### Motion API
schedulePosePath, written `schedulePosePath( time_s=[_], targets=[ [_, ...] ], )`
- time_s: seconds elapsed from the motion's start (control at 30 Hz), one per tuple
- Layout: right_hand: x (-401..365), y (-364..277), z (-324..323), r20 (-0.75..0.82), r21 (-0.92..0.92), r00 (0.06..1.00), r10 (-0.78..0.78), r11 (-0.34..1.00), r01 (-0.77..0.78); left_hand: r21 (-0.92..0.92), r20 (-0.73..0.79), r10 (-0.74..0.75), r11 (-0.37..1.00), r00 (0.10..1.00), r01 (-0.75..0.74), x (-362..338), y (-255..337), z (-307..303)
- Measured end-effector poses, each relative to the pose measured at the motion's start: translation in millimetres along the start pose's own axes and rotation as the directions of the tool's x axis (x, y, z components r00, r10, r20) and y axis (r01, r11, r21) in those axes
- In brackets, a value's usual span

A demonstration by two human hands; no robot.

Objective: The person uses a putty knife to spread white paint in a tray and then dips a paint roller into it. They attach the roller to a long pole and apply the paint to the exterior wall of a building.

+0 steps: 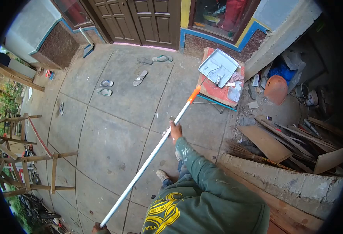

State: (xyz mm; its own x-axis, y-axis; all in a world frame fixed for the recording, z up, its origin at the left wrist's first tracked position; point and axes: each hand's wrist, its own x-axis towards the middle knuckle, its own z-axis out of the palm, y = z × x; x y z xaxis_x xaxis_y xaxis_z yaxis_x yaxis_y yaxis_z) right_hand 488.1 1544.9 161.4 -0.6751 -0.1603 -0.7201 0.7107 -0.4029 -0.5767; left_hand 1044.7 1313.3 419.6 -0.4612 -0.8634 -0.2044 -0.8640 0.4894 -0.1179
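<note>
One long white pole [144, 166] is held by the right hand [175, 132], with the fingers shut around it, and by the left hand [100, 228], curled at its low end and partly cut off. The pole's orange tip [194, 94] is by the near left corner of the red table [214, 93]. A thin wire [207, 76] goes from it to a small roller [218, 80] in the tray [228, 59]. The tray sits at the table's far side, with pale paint in it. A clear tub [233, 94] is by the near right corner; I cannot tell what is in it. A rag [236, 77] lies between tub and tray.
</note>
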Motion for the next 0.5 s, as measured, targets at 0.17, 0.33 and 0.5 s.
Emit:
schedulePosePath(
  time_s=[0.17,0.33,0.5],
  targets=[
    [11.7,-43.3,5.0,0.026,-0.107,1.000,0.000,0.994,0.003,0.124,-0.096,0.121,0.986,0.988,-0.109,22.2,-2.7,5.6],
    [20.2,-43.1,12.4,0.018,-0.085,1.000,-0.017,0.996,0.019,0.123,-0.162,-0.068,0.988,0.984,0.089,43.9,12.8,7.0],
    [15.8,-30.3,20.6,0.015,-0.039,1.000,0.015,0.999,-0.014,0.137,-0.200,-0.029,0.989,0.979,0.057,47.3,-3.9,1.5]
  ],
)
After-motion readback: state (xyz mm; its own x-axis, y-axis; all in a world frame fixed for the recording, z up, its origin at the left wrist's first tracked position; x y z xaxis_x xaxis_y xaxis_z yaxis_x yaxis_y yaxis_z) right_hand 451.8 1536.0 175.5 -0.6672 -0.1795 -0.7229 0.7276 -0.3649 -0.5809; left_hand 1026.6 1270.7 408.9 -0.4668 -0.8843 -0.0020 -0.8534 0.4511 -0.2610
